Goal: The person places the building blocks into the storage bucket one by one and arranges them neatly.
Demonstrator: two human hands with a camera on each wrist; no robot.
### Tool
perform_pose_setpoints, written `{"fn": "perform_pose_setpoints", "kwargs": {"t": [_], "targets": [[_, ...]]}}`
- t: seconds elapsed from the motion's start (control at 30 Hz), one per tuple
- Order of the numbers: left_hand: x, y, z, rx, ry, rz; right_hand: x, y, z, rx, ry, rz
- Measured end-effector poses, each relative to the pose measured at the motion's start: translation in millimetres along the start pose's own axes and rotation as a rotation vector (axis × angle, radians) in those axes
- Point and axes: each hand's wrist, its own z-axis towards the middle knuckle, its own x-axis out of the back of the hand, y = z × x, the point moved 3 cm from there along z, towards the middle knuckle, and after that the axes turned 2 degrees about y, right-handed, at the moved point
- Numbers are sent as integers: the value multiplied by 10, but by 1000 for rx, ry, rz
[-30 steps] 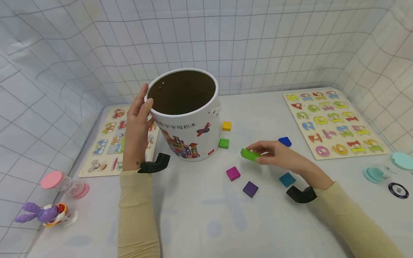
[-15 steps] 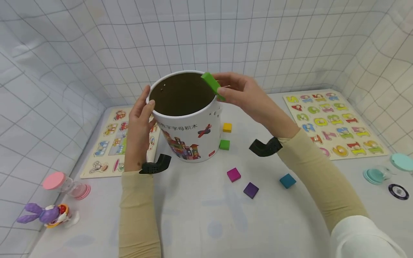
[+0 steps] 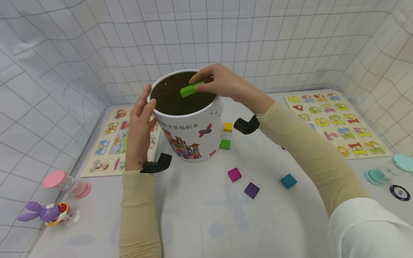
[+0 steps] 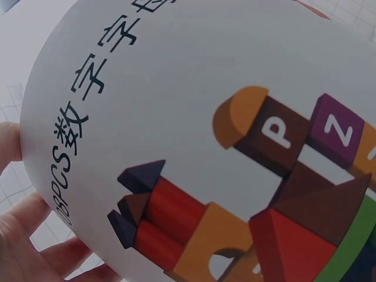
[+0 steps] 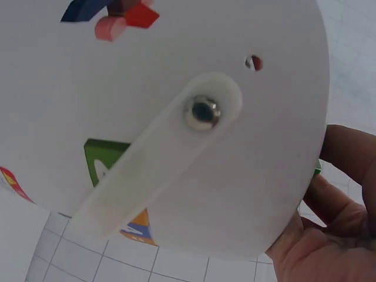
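A white bucket (image 3: 193, 134) with printed toy-block pictures stands on the table, its dark mouth facing up. My left hand (image 3: 139, 123) holds it at the left of the rim, thumb at the edge and fingers along the outside; the left wrist view shows those fingers (image 4: 35, 235) against the printed wall. Over the mouth, my right hand (image 3: 219, 82) pinches a bright green block (image 3: 190, 89) between thumb and fingers. Most of that block is hidden behind the bucket in the right wrist view, where the hand (image 5: 335, 217) appears past the rim.
Right of the bucket lie yellow (image 3: 228, 127), green (image 3: 225, 144), magenta (image 3: 234, 174), purple (image 3: 251, 190) and teal (image 3: 288, 181) blocks. Puzzle boards flank it, one at left (image 3: 103, 143), one at right (image 3: 358, 141). A purple rabbit toy (image 3: 48, 213) stands far left.
My right hand has carried the green block from the table on the right up and leftward, past the right rim, to over the bucket's mouth. My left hand has stayed at the rim.
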Motion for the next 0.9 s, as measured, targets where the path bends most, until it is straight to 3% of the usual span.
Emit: {"fn": "perform_pose_setpoints", "kwargs": {"t": [0.17, 0.27, 0.37, 0.47, 0.63, 0.77, 0.9], "targets": [[6, 6, -12, 9, 11, 6, -46, -48, 119, 39, -84, -136], [8, 4, -10, 9, 10, 2, -58, -45, 132, 60, -77, -140], [13, -6, -4, 10, 5, 0, -50, 5, 96, 97, -23, -43], [21, -14, 1, 6, 0, 6, -52, 69, -14, 169, 40, 132], [19, -18, 8, -3, -2, 18, -72, 218, -386, 233, 99, 332], [7, -16, 10, 3, -5, 0, -30, 450, -813, 182, 139, 368], [-1, -6, 18, -4, -6, -12, 13, 813, -1244, 79, 145, 330]]}}
